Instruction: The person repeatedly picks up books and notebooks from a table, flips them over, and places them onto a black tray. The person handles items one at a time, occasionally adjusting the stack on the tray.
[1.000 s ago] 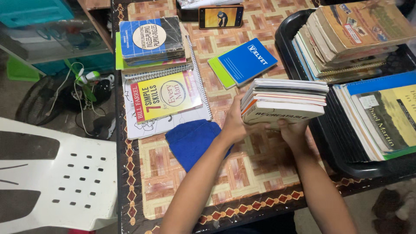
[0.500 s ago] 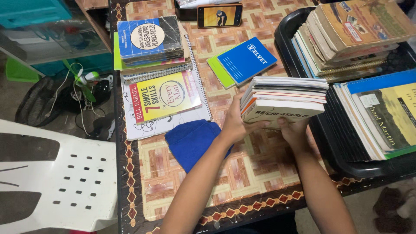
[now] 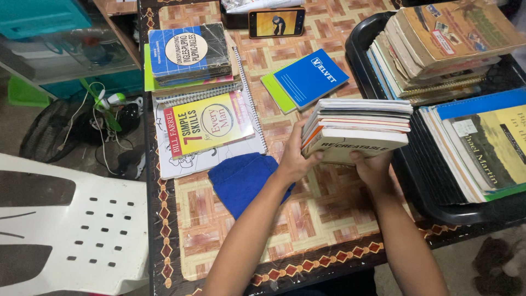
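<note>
Both hands hold 1 stack of thin books (image 3: 356,129) above the patterned table (image 3: 323,214), its spines turned toward the person and its far end close to the black tray (image 3: 408,181); the stack is tilted slightly, its left end lower. The left hand (image 3: 296,156) grips the stack's left end, fingers curled under and behind it with the thumb pressed along the near lower corner; the right hand (image 3: 372,167) supports it from below near the middle, thumb tip pressed up against the white spine of the bottom book, the other fingers hidden beneath, so whether they are spread cannot be told. The stack therefore rests on the fingers rather than between them, clear of the tabletop.

Just left of the left forearm lies a blue cloth (image 3: 241,178), touching the lower edge of a spiral notebook (image 3: 186,161); on that notebook sits a yellow book (image 3: 211,123), and behind it a pile topped by a blue and black book (image 3: 189,49). Beyond the held stack, a blue notebook (image 3: 311,77) lies over a green one (image 3: 274,90), and a phone (image 3: 276,23) lies at the far edge. The tray holds 2 piles: worn books (image 3: 449,38) at the back and books with a blue and yellow cover (image 3: 482,142) in front. A white plastic chair (image 3: 71,225) stands left of the table.
</note>
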